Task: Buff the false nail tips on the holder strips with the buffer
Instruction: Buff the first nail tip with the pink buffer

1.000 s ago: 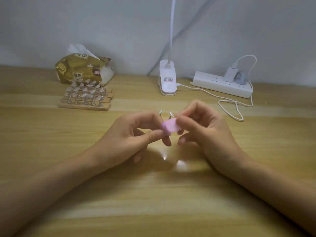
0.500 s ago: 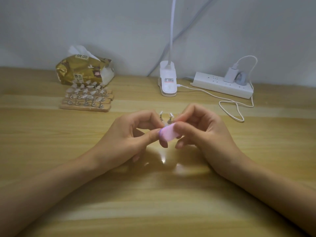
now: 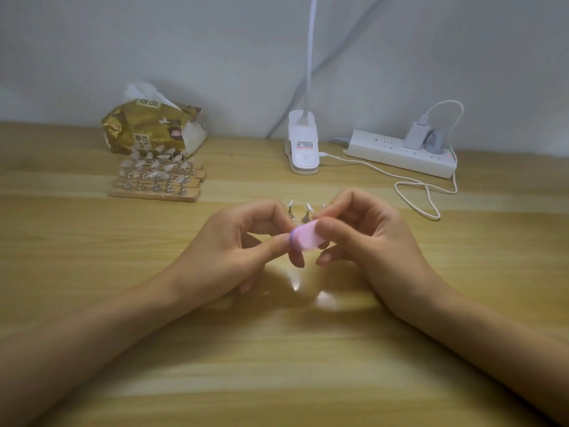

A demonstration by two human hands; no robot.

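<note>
A small pink buffer [image 3: 306,238] with a purple edge sits between my two hands at the table's middle. My right hand [image 3: 366,241] pinches it between thumb and fingers. My left hand [image 3: 237,248] grips a holder strip, mostly hidden; a few clear nail tips on metal stands [image 3: 300,209] rise above the buffer between my fingers. The buffer lies against the near tips. Several more wooden holder strips with nail tips [image 3: 158,177] stand at the back left.
A gold tissue pack [image 3: 151,127] lies behind the strips. A white clip lamp base [image 3: 303,149] stands at the back centre. A white power strip [image 3: 400,152] with a charger and looping white cable [image 3: 428,192] lies at the back right.
The buffer has slid slightly left and tilted across the tips, then back a little right. Both hands stay in nearly the same place.
</note>
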